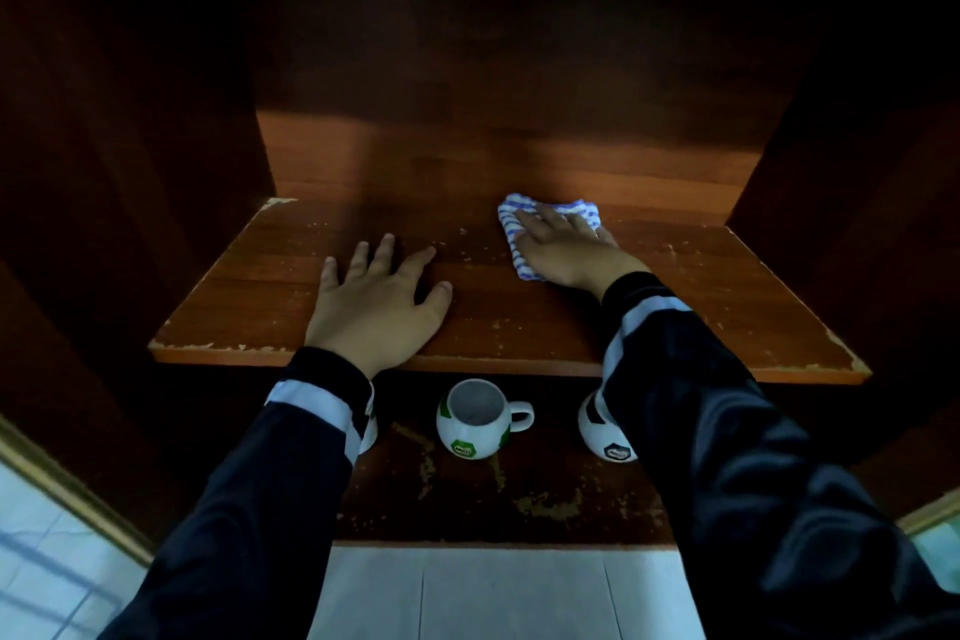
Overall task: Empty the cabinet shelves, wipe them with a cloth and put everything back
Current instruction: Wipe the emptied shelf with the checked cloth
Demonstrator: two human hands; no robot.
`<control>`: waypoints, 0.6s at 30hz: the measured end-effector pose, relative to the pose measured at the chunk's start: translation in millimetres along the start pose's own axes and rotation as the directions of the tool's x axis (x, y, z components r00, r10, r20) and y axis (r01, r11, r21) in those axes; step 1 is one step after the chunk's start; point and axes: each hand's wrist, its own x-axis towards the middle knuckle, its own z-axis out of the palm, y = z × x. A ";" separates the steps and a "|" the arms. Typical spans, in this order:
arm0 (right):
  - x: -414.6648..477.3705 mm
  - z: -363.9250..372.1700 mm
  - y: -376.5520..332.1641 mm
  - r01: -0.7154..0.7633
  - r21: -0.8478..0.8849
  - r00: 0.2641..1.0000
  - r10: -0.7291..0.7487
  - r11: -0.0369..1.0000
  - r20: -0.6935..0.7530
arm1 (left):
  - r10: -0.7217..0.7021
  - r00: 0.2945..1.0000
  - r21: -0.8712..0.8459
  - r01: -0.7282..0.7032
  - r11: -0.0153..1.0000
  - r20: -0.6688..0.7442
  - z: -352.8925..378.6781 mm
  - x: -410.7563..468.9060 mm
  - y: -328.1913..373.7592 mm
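Wooden shelf [675,307], edges chipped | head view: left hand [376,299] flat on it, fingers spread, holding nothing | right hand [569,252] with straight fingers pressing blue-striped cloth [545,213] onto shelf, back right | lower shelf [545,499]: upright football mug [475,418], second mug [602,431] half hidden behind right sleeve [727,431]

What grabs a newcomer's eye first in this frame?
The right hand pressing a striped cloth flat on the shelf, right of centre. The left hand lies spread on the same shelf, nearer the front edge. Below, a white mug stands upright on the lower shelf, a second mug half hidden by the right sleeve.
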 end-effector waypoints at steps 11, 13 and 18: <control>0.5 -1.3 12.3 0.074 0.000 0.996 -0.074 0.997 0.042 | 0.003 1.000 -0.017 -0.004 1.000 -0.031 1.7 -0.2 -1.1; 0.1 -1.5 10.1 -0.025 -0.008 1.000 0.025 1.000 0.007 | 0.001 0.999 -0.030 -0.002 1.000 -0.046 1.7 -0.6 -1.6; -4.2 -1.9 -20.1 -0.063 0.008 0.998 0.063 0.998 -0.001 | -0.002 0.998 -0.036 0.000 0.999 -0.061 1.9 -1.9 -1.9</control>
